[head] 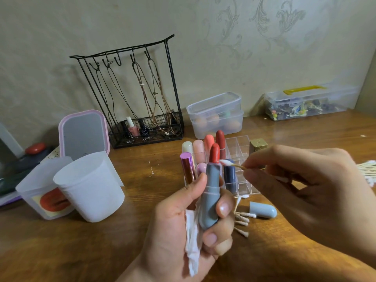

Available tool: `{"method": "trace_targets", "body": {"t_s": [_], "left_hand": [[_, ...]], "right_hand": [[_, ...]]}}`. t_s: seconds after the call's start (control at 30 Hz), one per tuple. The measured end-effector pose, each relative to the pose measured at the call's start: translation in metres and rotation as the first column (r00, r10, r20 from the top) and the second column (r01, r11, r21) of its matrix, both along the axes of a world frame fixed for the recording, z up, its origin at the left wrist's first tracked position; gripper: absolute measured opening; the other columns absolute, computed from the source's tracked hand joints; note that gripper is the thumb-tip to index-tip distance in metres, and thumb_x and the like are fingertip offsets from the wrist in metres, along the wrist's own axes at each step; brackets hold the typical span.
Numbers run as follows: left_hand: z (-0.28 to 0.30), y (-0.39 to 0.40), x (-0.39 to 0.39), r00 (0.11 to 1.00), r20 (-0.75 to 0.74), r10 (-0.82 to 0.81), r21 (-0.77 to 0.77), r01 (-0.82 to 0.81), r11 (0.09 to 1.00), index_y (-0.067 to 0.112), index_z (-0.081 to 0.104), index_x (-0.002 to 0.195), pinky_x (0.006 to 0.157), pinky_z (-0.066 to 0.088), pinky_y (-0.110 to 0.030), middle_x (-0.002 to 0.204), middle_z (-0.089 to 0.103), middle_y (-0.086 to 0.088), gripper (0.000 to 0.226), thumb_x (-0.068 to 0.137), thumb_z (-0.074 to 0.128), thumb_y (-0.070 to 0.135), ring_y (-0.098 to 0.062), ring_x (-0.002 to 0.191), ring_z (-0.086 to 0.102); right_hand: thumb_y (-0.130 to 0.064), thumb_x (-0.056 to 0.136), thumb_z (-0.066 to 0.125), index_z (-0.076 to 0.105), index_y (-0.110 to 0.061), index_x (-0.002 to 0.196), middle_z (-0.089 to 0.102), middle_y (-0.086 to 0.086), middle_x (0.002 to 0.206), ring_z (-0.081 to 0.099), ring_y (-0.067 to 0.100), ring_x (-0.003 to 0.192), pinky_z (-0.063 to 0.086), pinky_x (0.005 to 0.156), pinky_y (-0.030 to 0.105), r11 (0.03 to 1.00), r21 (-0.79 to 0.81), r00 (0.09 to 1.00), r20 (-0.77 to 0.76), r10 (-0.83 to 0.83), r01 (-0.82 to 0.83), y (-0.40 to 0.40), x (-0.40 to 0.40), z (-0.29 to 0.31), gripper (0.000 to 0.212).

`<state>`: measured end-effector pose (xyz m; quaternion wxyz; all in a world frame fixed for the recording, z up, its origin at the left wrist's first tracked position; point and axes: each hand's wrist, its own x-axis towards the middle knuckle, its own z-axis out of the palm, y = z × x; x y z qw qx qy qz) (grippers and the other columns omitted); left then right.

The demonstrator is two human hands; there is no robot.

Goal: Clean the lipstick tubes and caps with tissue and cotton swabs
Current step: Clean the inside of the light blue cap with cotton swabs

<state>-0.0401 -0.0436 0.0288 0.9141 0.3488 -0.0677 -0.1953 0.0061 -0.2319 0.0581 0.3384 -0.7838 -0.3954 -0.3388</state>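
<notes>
My left hand (183, 224) grips an uncapped blue-grey lipstick tube (210, 198) upright, its red bullet (214, 153) raised. A crumpled white tissue (192, 245) is tucked in the same palm. My right hand (301, 186) pinches a cotton swab (230, 164) by its wooden stick, and the white tip touches the tube's rim beside the bullet. The tube's blue-grey cap (263, 209) lies on the table to the right. Several used swabs (243, 219) lie near it.
A clear acrylic organizer (241, 147) behind my hands holds several lipsticks (209, 145). Two white cups (91, 186) stand at left, a pink mirror (83, 135) and black wire rack (142, 98) behind. Plastic boxes (215, 115) line the wall. A swab pile (367, 169) lies far right.
</notes>
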Motion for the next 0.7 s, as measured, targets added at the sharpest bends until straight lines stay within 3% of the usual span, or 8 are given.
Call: {"method": "trace_targets", "body": {"t_s": [0.13, 0.3, 0.7], "left_hand": [[0.0011, -0.0017, 0.0005, 1.0, 0.016, -0.006, 0.016, 0.006, 1.0, 0.008, 0.047, 0.092, 0.046, 0.033, -0.025, 0.072, 0.055, -0.01, 0.031, 0.084, 0.069, 0.029, -0.015, 0.047, 0.048], [0.0014, -0.0026, 0.0002, 0.999, 0.035, -0.006, 0.009, 0.006, 1.0, 0.012, 0.063, 0.092, 0.045, 0.037, -0.023, 0.073, 0.056, -0.008, 0.019, 0.086, 0.066, 0.03, -0.014, 0.047, 0.048], [0.0008, -0.0023, 0.0002, 0.999, 0.041, -0.009, 0.021, 0.008, 1.0, 0.011, 0.066, 0.085, 0.046, 0.037, -0.024, 0.071, 0.057, -0.007, 0.023, 0.085, 0.066, 0.034, -0.014, 0.046, 0.048]], "right_hand": [[-0.037, 0.089, 0.062, 0.069, -0.026, 0.087, 0.047, -0.006, 0.052, 0.044, 0.015, 0.045, 0.037, 0.044, 0.029, 1.0, 0.004, 1.0, 0.0, -0.001, 0.001, -0.0012, 0.0056, -0.0052, 0.013], [-0.034, 0.089, 0.063, 0.07, -0.026, 0.086, 0.053, -0.005, 0.056, 0.047, 0.017, 0.046, 0.039, 0.044, 0.031, 0.996, 0.008, 0.994, -0.053, 0.092, -0.091, -0.0035, 0.0037, -0.0053, 0.011], [-0.034, 0.089, 0.064, 0.071, -0.028, 0.084, 0.057, -0.01, 0.06, 0.047, 0.011, 0.045, 0.04, 0.043, 0.028, 0.982, -0.039, 0.978, -0.111, 0.177, -0.182, -0.0052, 0.0039, -0.0028, 0.01]]}}
